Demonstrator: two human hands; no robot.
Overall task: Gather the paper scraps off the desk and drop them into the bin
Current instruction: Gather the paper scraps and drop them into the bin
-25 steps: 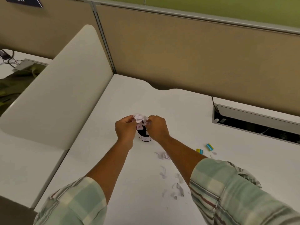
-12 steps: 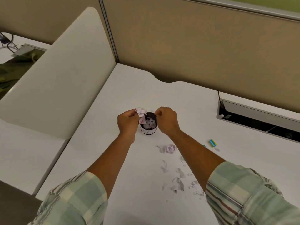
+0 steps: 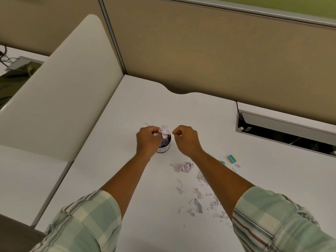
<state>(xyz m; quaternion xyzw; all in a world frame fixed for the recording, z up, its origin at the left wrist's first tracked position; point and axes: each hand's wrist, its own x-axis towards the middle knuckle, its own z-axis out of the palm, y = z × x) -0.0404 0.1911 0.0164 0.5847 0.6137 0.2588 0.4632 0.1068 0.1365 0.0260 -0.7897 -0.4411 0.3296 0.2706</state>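
A small round bin [image 3: 164, 147], dark inside with a white wall, stands mid-desk with paper in it. My left hand [image 3: 147, 140] is over its left rim, fingers closed on a crumpled white wad of paper scraps [image 3: 163, 132] held above the opening. My right hand [image 3: 186, 140] hovers just right of the bin, fingers curled shut with nothing visible in them. A crumpled scrap [image 3: 187, 166] lies on the desk in front of the bin. Several small torn scraps [image 3: 196, 206] are scattered nearer to me, partly hidden by my right forearm.
The white desk [image 3: 127, 179] meets a tan partition wall [image 3: 200, 51] behind. A white divider panel [image 3: 60, 91] stands at the left. A recessed cable tray [image 3: 283, 131] opens at the right. Two small blue-and-yellow erasers [image 3: 232, 158] lie right of my forearm.
My right hand has let go of the paper wad and drawn away to the right of the bin. My left hand still holds the wad over the opening.
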